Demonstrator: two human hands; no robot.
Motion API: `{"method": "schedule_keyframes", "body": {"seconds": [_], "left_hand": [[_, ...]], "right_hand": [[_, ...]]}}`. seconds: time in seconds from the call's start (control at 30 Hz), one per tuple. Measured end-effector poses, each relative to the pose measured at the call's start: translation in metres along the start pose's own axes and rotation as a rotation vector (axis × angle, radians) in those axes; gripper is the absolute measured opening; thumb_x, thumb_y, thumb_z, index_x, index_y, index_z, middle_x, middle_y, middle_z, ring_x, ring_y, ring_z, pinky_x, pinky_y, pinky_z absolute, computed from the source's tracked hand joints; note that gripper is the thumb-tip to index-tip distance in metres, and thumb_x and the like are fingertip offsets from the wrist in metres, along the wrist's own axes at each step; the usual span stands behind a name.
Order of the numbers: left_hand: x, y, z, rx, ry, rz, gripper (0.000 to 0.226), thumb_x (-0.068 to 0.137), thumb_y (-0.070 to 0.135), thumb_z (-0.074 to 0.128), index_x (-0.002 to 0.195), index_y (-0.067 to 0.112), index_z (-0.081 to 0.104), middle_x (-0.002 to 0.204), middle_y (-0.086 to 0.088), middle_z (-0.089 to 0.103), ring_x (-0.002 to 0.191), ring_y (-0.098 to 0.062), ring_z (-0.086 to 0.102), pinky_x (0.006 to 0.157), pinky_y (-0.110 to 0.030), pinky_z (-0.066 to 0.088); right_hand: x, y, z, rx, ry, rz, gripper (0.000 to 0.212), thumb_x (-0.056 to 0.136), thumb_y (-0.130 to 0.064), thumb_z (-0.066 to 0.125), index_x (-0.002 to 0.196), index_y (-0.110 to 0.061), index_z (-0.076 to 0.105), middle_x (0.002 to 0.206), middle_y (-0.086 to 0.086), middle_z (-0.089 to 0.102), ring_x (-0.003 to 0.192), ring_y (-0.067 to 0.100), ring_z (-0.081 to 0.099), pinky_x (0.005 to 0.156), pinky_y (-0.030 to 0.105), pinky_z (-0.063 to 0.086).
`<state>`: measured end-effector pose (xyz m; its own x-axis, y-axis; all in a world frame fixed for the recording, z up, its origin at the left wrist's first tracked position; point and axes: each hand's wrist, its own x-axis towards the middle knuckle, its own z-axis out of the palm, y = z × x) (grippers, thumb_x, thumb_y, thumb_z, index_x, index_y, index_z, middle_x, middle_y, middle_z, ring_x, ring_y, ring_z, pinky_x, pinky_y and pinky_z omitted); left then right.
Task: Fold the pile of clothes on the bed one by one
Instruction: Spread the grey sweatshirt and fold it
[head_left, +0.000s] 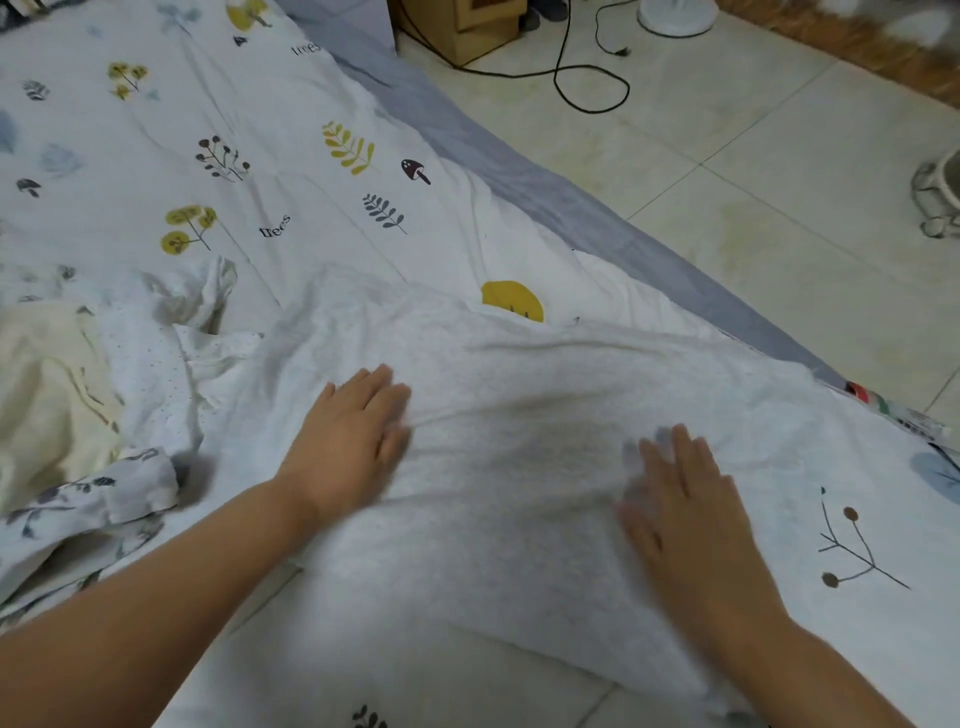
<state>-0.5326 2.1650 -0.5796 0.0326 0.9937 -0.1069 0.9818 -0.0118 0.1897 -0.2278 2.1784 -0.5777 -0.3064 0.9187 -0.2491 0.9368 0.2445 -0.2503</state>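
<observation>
A white garment (519, 441), probably a T-shirt though blur hides its outline, lies spread across the bed (234, 156) near its right edge. The left hand (348, 441) and right hand (685, 509) both press flat on it, fingers straight. The remaining pile of clothes (88, 405) sits at the bed's left side.

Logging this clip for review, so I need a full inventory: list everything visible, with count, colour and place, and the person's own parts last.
white garment: 1, white, spread flat on the bed, centre
pile of clothes: 1, cream, dotted white and leaf-print pieces, left
bed sheet: 1, white with leaf and mushroom prints, grey edge
cable: 1, black, on the tiled floor, top
fan base: 1, white, top right
left hand: 1, flat on the garment
right hand: 1, flat on the garment, blurred
</observation>
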Motion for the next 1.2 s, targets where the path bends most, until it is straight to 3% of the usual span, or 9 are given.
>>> {"method": "schedule_keyframes", "body": {"seconds": [0.1, 0.2, 0.27, 0.43, 0.57, 0.87, 1.07, 1.13, 1.2], "left_hand": [[-0.045, -0.013, 0.007, 0.079, -0.078, -0.007, 0.056, 0.083, 0.034, 0.033, 0.124, 0.003, 0.058, 0.13, -0.021, 0.055, 0.116, -0.041, 0.055, 0.094, -0.052, 0.041], [-0.084, -0.034, 0.013, 0.102, -0.204, -0.032, 0.078, 0.075, 0.038, 0.024, 0.147, 0.009, 0.021, 0.151, -0.011, 0.019, 0.14, -0.032, 0.024, 0.115, -0.035, 0.009], [-0.099, -0.047, 0.016, 0.158, -0.254, 0.008, 0.087, 0.07, 0.032, 0.042, 0.148, 0.005, 0.014, 0.151, -0.013, 0.019, 0.139, -0.031, 0.025, 0.114, -0.026, -0.003], [-0.104, -0.066, 0.022, 0.251, -0.133, 0.001, 0.109, 0.04, -0.01, 0.082, 0.139, 0.001, 0.038, 0.14, -0.019, 0.044, 0.124, -0.034, 0.047, 0.112, -0.029, 0.016], [-0.104, -0.057, 0.01, 0.27, -0.062, 0.011, 0.102, 0.028, -0.025, 0.078, 0.125, -0.004, 0.054, 0.124, -0.025, 0.057, 0.1, -0.043, 0.063, 0.081, -0.046, 0.051], [-0.155, -0.056, 0.034, 0.336, -0.143, 0.172, 0.145, 0.026, -0.015, 0.074, 0.15, 0.015, 0.006, 0.136, -0.019, 0.048, 0.125, -0.034, 0.042, 0.112, -0.028, 0.005], [-0.139, -0.039, 0.032, 0.308, -0.131, 0.221, 0.132, 0.028, -0.019, 0.067, 0.148, 0.014, 0.022, 0.151, -0.016, 0.026, 0.143, -0.026, 0.01, 0.113, -0.029, 0.004], [-0.138, -0.042, 0.034, 0.325, -0.174, 0.255, 0.136, 0.027, -0.021, 0.065, 0.149, 0.017, 0.019, 0.157, -0.011, 0.009, 0.144, -0.023, 0.004, 0.113, -0.025, 0.001], [-0.141, -0.05, 0.038, 0.326, -0.268, 0.237, 0.139, 0.027, -0.019, 0.065, 0.15, 0.017, 0.014, 0.158, -0.008, 0.0, 0.145, -0.021, -0.001, 0.113, -0.026, 0.0]], "right_hand": [[-0.046, -0.006, 0.026, -0.067, 0.023, -0.143, 0.076, 0.086, -0.063, 0.028, 0.137, -0.007, 0.038, 0.144, 0.02, 0.038, 0.129, 0.034, 0.032, 0.108, 0.041, 0.024], [-0.077, 0.0, 0.056, -0.143, -0.009, -0.278, 0.117, 0.048, -0.055, 0.057, 0.149, -0.013, 0.015, 0.153, 0.018, 0.019, 0.144, 0.032, 0.009, 0.106, 0.047, 0.008], [-0.081, 0.009, 0.068, -0.162, 0.086, -0.312, 0.105, 0.056, -0.033, 0.052, 0.15, -0.015, 0.01, 0.156, 0.015, 0.012, 0.145, 0.026, -0.007, 0.108, 0.048, 0.008], [-0.072, 0.022, 0.066, -0.203, 0.309, -0.276, 0.064, 0.064, 0.001, 0.021, 0.123, -0.001, 0.043, 0.119, 0.024, 0.061, 0.122, 0.039, 0.046, 0.103, 0.036, 0.034], [-0.074, 0.034, 0.02, -0.283, 0.313, -0.287, 0.062, 0.06, 0.0, 0.026, 0.104, 0.0, 0.068, 0.102, 0.016, 0.071, 0.093, 0.035, 0.068, 0.058, 0.034, 0.056], [-0.117, 0.084, 0.037, -0.349, 0.252, -0.498, 0.055, 0.097, -0.004, 0.008, 0.151, -0.018, 0.007, 0.159, -0.002, -0.001, 0.146, 0.018, -0.002, 0.115, 0.033, 0.003], [-0.127, 0.078, 0.035, -0.265, 0.183, -0.138, 0.112, 0.051, 0.0, 0.059, 0.15, -0.02, 0.011, 0.139, 0.022, 0.042, 0.135, 0.037, 0.034, 0.111, 0.034, 0.017], [-0.129, 0.086, 0.032, -0.261, 0.105, -0.128, 0.105, 0.057, 0.003, 0.047, 0.151, -0.017, 0.003, 0.129, 0.02, 0.056, 0.123, 0.035, 0.05, 0.097, 0.028, 0.041], [-0.132, 0.096, 0.024, -0.217, 0.061, -0.107, 0.09, 0.062, 0.001, 0.028, 0.148, -0.018, 0.012, 0.15, 0.008, 0.034, 0.143, 0.018, 0.019, 0.106, 0.013, 0.025]]}}
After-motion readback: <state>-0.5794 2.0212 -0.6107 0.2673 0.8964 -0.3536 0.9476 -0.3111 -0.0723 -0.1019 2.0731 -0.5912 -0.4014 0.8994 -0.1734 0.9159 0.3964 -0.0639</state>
